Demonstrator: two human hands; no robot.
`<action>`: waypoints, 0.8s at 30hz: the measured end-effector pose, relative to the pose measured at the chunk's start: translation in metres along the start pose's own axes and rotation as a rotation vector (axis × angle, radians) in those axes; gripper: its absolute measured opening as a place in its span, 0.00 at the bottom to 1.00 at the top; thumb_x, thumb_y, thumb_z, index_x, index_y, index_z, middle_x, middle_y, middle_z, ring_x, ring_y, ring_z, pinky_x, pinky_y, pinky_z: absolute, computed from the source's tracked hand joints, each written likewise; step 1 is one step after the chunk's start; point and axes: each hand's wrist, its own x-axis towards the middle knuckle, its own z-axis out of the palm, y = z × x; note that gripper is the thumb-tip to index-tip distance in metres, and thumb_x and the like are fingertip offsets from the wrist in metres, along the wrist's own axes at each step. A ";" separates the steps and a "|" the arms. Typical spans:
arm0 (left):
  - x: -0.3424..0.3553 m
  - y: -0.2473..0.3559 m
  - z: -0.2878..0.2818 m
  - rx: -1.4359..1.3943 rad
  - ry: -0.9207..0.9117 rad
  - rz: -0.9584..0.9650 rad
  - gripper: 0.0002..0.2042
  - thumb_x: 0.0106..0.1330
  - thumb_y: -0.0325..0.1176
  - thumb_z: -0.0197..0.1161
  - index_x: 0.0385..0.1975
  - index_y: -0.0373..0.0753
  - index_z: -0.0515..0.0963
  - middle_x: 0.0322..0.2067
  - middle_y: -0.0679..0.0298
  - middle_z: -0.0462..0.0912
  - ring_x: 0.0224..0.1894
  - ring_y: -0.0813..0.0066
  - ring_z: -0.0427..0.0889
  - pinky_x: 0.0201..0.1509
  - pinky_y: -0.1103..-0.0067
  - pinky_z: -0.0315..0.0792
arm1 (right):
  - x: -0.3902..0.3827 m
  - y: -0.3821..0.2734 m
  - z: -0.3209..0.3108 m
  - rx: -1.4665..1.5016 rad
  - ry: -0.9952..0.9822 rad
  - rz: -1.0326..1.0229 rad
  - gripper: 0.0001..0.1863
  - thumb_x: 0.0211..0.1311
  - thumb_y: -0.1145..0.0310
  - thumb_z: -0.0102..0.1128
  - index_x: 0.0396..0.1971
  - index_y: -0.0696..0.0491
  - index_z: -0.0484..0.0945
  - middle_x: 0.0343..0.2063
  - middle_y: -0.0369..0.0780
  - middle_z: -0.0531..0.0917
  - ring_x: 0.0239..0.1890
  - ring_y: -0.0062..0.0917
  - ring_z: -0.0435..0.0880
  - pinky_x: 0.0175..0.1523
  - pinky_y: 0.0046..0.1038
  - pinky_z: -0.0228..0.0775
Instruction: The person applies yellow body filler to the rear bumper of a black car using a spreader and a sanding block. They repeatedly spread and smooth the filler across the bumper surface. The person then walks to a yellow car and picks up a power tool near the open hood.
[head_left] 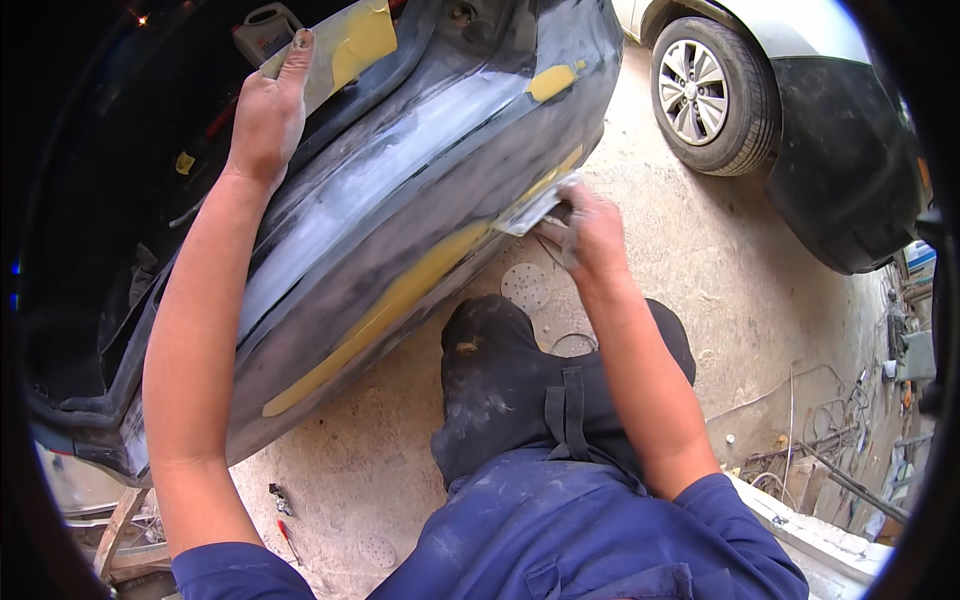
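Observation:
At the top left, my left hand (265, 125) grips a flat board (356, 50) smeared with pale yellow paste, thumb along its edge. My right hand (595, 235) holds a thin, flat silvery spreader (525, 215) against the lower side of a grey, patchily sanded car panel (330, 260), on a long yellow band of paste (370, 320). A smaller yellow patch (550, 82) sits higher on the panel, toward its right end. The panel runs diagonally from bottom left to top right, with a dark interior behind it.
A parked car's wheel (695, 95) and black bumper (835, 170) stand at the right. A white jug (260, 28) is behind the board. Perforated discs (523, 288) and a red-handled screwdriver (285, 532) lie on the concrete floor. Cables and rods (840, 470) clutter the lower right. My knees are below.

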 end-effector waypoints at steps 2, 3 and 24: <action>0.001 -0.002 -0.001 -0.004 -0.008 -0.001 0.35 0.80 0.65 0.55 0.50 0.31 0.87 0.41 0.60 0.87 0.49 0.69 0.79 0.59 0.73 0.70 | -0.005 -0.009 -0.009 0.160 -0.005 -0.079 0.13 0.73 0.72 0.54 0.48 0.67 0.80 0.42 0.45 0.85 0.41 0.36 0.91 0.47 0.42 0.91; 0.002 -0.002 -0.002 0.000 -0.015 -0.006 0.35 0.80 0.65 0.55 0.50 0.31 0.88 0.41 0.60 0.87 0.49 0.69 0.79 0.59 0.72 0.71 | -0.008 -0.011 -0.014 0.127 0.018 -0.093 0.14 0.73 0.73 0.53 0.48 0.67 0.80 0.43 0.46 0.85 0.41 0.37 0.92 0.46 0.42 0.92; 0.003 -0.002 0.003 0.041 0.058 0.017 0.39 0.79 0.66 0.55 0.42 0.25 0.89 0.34 0.57 0.88 0.44 0.68 0.79 0.58 0.72 0.72 | -0.025 0.038 0.020 -0.127 0.035 0.080 0.13 0.72 0.70 0.57 0.47 0.63 0.83 0.43 0.43 0.85 0.39 0.30 0.88 0.43 0.36 0.88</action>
